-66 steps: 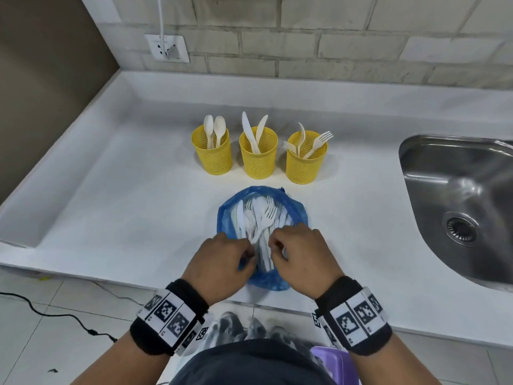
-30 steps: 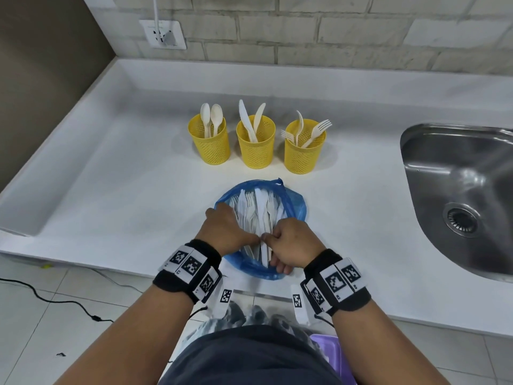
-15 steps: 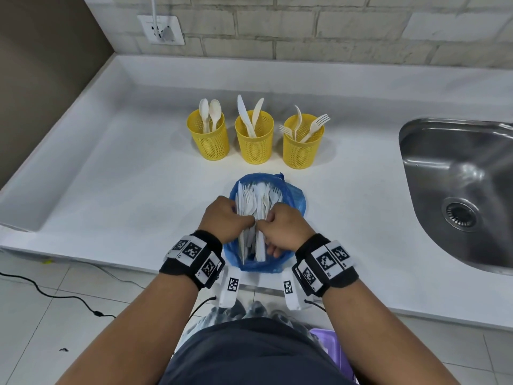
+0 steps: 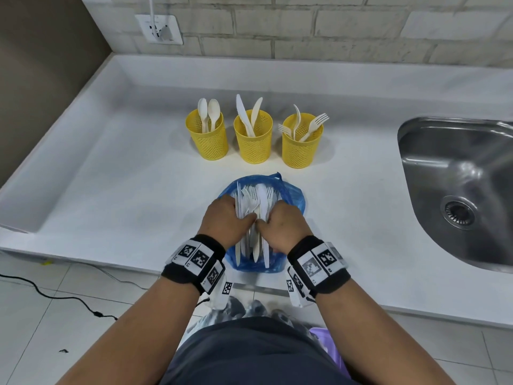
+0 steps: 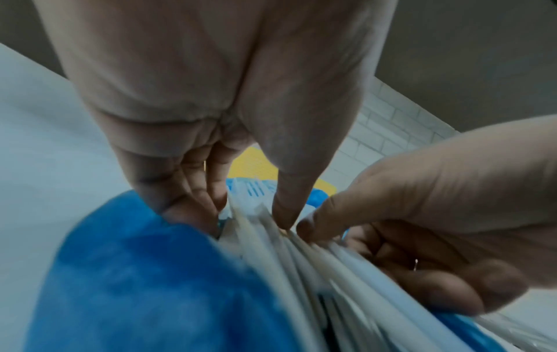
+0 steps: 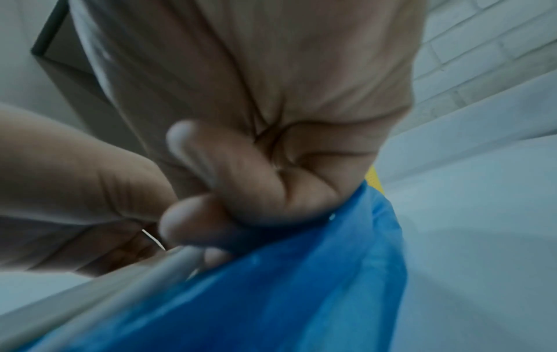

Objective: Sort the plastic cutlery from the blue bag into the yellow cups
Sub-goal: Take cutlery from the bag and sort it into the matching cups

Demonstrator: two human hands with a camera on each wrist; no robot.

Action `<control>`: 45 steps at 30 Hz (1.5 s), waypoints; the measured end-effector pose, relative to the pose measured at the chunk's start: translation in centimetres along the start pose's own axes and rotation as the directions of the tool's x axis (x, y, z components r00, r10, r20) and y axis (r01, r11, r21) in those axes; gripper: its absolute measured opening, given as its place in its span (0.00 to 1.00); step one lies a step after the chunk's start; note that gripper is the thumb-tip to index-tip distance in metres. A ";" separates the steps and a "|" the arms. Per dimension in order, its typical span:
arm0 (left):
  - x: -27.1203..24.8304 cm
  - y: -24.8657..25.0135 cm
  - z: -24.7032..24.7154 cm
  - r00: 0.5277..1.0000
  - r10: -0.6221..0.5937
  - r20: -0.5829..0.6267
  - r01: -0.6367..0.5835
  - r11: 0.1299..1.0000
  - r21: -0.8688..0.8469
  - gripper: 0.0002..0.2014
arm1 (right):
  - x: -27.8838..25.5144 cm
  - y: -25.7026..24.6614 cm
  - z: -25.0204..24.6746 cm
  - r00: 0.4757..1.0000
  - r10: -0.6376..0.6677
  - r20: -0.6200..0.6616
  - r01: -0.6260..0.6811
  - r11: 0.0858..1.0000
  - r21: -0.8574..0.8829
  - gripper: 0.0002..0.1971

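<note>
A blue bag [image 4: 294,198] lies at the counter's near edge, holding a bundle of white plastic cutlery [image 4: 256,199]. My left hand [image 4: 227,218] grips the bundle from the left and my right hand [image 4: 280,224] grips it from the right, with their thumbs meeting on top. The left wrist view shows the left hand [image 5: 247,212] curled round the cutlery [image 5: 301,262] and the bag [image 5: 144,285]. In the right wrist view the right hand [image 6: 211,214] is curled against the bag [image 6: 271,297]. Behind stand three yellow cups: spoons [image 4: 208,144], knives [image 4: 253,147], forks [image 4: 301,150].
A steel sink [image 4: 458,190] is set into the white counter [image 4: 111,190] at the right. On the brick wall at the back left there is a socket [image 4: 161,29] with a plug in it. A black cable [image 4: 55,295] lies on the tiled floor.
Both hands have closed in round the bundle, bunching the bag narrower. The cutlery handles now stick out toward me between the wrists.
</note>
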State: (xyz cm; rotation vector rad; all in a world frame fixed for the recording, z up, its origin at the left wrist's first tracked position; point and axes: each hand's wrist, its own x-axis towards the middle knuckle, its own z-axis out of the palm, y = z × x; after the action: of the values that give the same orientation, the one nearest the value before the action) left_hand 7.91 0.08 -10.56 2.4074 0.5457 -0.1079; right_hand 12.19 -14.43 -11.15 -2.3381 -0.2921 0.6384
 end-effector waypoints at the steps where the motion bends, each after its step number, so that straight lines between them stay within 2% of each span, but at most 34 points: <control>1: 0.0 -0.1 -0.1 1.000 -0.020 0.010 0.020 1.000 -0.005 0.16 | 0.0 0.0 0.2 1.000 -0.011 -0.004 0.011 1.000 -0.025 0.15; 6: -0.7 -1.8 0.2 0.991 -0.131 0.027 0.132 0.990 -0.042 0.21 | -0.7 0.4 1.3 1.000 -0.012 0.021 0.013 0.998 -0.058 0.15; 9: -0.8 -2.2 0.2 0.982 -0.174 0.079 0.181 0.979 -0.098 0.20 | -0.8 0.7 1.4 0.999 -0.021 0.031 0.022 0.999 -0.048 0.15; 12: -0.3 -2.1 0.2 0.972 -0.211 0.107 0.227 0.959 -0.170 0.28 | -0.7 0.6 1.3 0.999 -0.026 0.024 0.027 0.999 -0.032 0.16; 14: -0.1 -1.7 0.3 0.971 -0.210 0.114 0.227 0.960 -0.165 0.27 | -0.6 0.6 1.1 0.999 -0.037 0.018 0.037 0.999 -0.035 0.16; 17: -0.1 -0.8 0.5 0.977 -0.169 0.130 0.182 0.978 -0.102 0.18 | -0.5 0.7 0.5 0.998 -0.044 0.034 0.045 0.999 -0.027 0.13; 19: -0.4 -0.4 0.6 0.986 -0.135 0.101 0.141 0.988 -0.062 0.15 | -0.5 1.0 0.2 0.998 -0.028 0.059 0.029 1.000 -0.006 0.11; 22: -0.5 -0.5 1.0 0.996 -0.082 0.031 0.084 0.995 -0.057 0.13 | -0.5 1.2 0.2 0.998 -0.011 0.068 0.008 0.999 0.032 0.14; 25: -0.3 -0.4 1.1 0.999 -0.009 0.040 0.012 0.996 -0.085 0.10 | -0.1 0.8 0.2 0.998 -0.020 0.056 0.017 0.998 0.060 0.15; 33: 0.2 -1.2 0.7 0.990 -0.095 0.104 0.102 0.993 -0.066 0.13 | 0.0 0.8 0.7 0.997 -0.026 0.078 0.021 0.998 0.067 0.16; 37: 0.1 -1.2 0.2 0.992 -0.035 0.120 0.043 0.997 -0.066 0.12 | -0.3 0.9 0.7 0.997 -0.034 0.075 0.026 0.995 0.095 0.11; 41: 0.2 -0.3 0.0 0.996 0.081 -0.021 -0.082 0.996 -0.027 0.11 | -0.4 0.5 -0.3 0.997 -0.069 0.029 0.063 0.983 0.172 0.03; 43: 0.7 0.5 0.6 0.990 0.143 -0.021 -0.143 0.988 -0.054 0.13 | -0.2 0.2 -0.8 0.997 -0.075 0.028 0.069 0.983 0.168 0.06; 45: 1.0 1.3 1.0 0.991 0.130 0.027 -0.127 0.986 -0.105 0.11 | 0.2 -0.2 -0.9 0.997 -0.052 0.058 0.042 0.986 0.164 0.07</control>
State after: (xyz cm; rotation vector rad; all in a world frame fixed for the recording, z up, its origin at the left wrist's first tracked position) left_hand 9.42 -1.04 -10.80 2.3285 0.3703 -0.0629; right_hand 12.83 -14.69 -10.46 -2.1521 -0.3105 0.6862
